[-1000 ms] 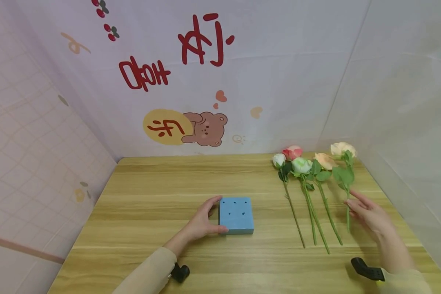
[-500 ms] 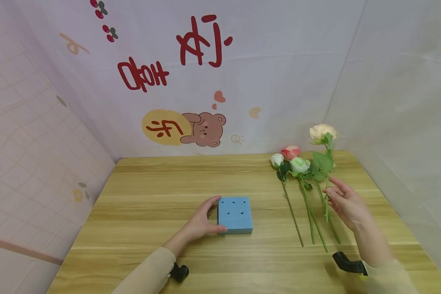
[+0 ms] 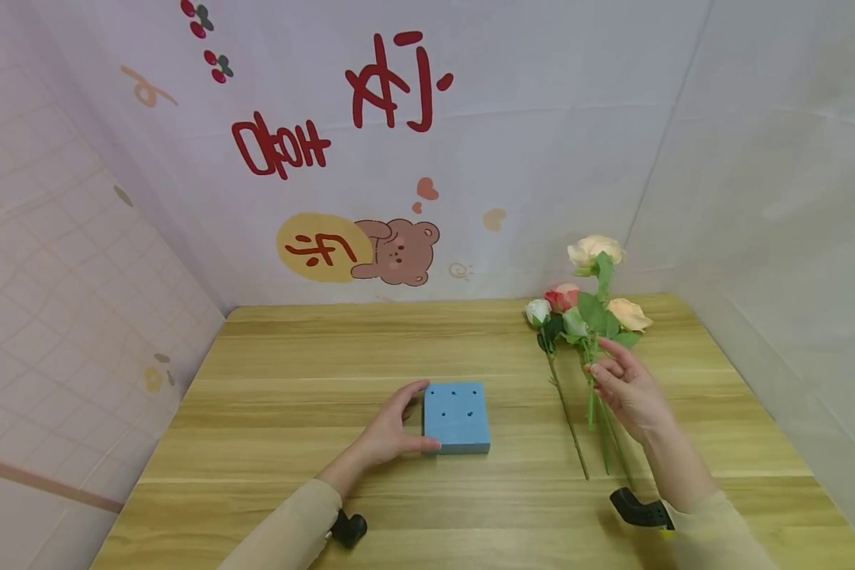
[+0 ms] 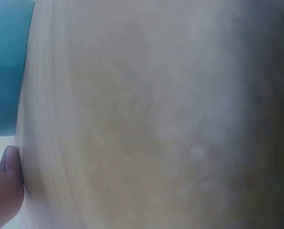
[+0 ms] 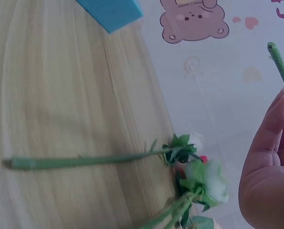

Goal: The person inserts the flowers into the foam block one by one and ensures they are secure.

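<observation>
A blue block [image 3: 457, 419] with several small holes in its top lies mid-table. My left hand [image 3: 388, 427] holds its left side, thumb at the near corner and fingers at the far one; in the left wrist view the block [image 4: 6, 67] shows at the left edge. My right hand [image 3: 630, 392] pinches the green stem of a cream artificial rose [image 3: 595, 253], held upright above the other flowers. The stem's cut end [image 5: 273, 50] sticks out past the fingertips in the right wrist view.
A white rose [image 3: 538, 312], a pink rose [image 3: 563, 297], a pale green flower [image 3: 574, 323] and a peach rose [image 3: 628, 314] lie at the right of the wooden table [image 3: 313, 348]. Fabric walls [image 3: 541, 142] stand behind and at both sides.
The right hand has moved left with the cream rose, which has risen from beside the peach rose to above the green flower. The left hand and the block have stayed put.
</observation>
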Demonstrator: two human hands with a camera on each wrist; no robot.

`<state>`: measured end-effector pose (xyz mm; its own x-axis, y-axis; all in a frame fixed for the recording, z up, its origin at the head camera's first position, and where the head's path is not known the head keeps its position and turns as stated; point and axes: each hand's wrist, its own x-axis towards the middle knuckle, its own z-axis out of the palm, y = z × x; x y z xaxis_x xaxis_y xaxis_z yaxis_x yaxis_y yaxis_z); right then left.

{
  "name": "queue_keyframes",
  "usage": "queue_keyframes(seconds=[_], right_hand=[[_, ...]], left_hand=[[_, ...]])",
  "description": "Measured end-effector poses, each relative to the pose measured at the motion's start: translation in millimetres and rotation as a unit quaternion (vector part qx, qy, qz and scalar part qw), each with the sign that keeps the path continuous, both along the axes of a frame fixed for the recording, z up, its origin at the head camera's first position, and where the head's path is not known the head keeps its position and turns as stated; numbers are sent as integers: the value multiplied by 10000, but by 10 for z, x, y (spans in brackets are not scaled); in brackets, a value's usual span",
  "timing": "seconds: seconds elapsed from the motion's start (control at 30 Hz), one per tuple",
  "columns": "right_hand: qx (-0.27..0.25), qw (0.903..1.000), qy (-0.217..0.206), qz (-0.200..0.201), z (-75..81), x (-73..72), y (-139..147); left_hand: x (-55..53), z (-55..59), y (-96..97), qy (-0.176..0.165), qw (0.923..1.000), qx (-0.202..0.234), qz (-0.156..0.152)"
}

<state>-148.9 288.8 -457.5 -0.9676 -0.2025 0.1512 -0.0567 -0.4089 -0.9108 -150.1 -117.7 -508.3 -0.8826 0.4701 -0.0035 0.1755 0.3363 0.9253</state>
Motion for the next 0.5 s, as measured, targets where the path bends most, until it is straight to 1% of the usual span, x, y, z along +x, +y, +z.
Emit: queue_keyframes(seconds=[0.2,0.4,0.5], right_hand=[[428,9989,13,-169,-34,-45,-182],[589,9981,-55,-166,-38,-102,-414],[777,9967,-84,-229,-39,-133,-555]], left_hand=[[6,4,10,21,10000,-23,9],[4,7,15,23,10000,-10,30],[3,2,13,28,10000,-17,33]])
